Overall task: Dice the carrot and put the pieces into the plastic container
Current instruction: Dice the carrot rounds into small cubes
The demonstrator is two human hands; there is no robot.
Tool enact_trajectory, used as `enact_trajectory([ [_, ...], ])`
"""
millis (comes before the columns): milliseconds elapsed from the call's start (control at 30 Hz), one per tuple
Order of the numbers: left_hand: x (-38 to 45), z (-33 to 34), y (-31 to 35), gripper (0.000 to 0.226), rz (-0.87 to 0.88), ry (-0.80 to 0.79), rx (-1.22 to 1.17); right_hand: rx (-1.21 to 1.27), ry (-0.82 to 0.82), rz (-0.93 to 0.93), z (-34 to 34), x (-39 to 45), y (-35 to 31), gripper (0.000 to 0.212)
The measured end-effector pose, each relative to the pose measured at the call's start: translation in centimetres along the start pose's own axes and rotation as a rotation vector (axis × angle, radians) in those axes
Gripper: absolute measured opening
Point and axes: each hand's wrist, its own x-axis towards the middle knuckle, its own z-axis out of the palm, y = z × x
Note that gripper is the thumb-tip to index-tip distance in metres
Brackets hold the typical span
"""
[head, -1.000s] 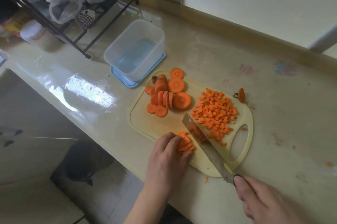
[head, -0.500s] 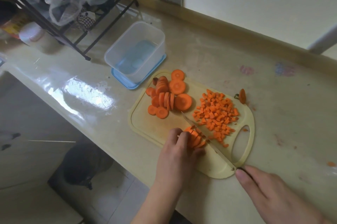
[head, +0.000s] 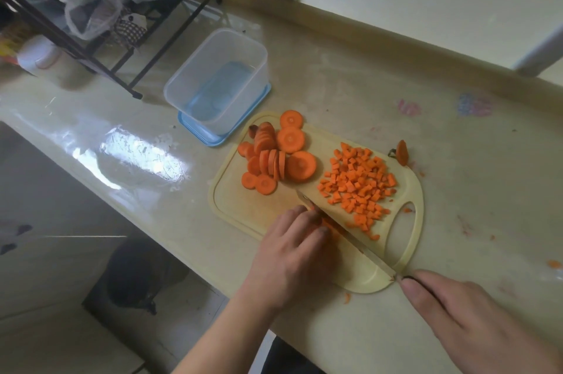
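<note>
Our left hand curls over a small stack of orange carrot slices on the pale yellow plastic cutting board, fingertips pressing them down. Our right hand grips the dark handle of the steel knife, its blade resting against the stack. Orange diced carrot cubes lie heaped beside round carrot discs. The clear rectangular plastic container stands just beyond the board on a blue lid.

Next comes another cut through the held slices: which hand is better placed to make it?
Right hand: it grips the knife, whose blade lies against the carrot slices that the left hand pins on the cutting board.
</note>
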Motion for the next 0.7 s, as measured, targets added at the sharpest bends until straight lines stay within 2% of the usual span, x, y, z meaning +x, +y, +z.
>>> enact_trajectory([
  [67, -0.3, 0.4, -0.4, 0.018, 0.036, -0.039, -0.032, -0.010, -0.011, -0.003, -0.1, 0.0, 0.1, 0.090],
  [233, -0.6, 0.8, -0.7, 0.024, 0.021, -0.018, -0.085, -0.057, -0.032, 0.042, 0.0, -0.6, 1.3, 0.097],
  [433, -0.3, 0.7, -0.5, 0.018, -0.001, 0.011, -0.118, -0.160, -0.034, -0.021, 0.8, 0.1, 1.2, 0.084],
  [700, -0.4, 0.5, -0.2, 0.020, 0.010, 0.033, -0.080, -0.129, 0.023, -0.071, 0.9, 1.5, 0.8, 0.065],
])
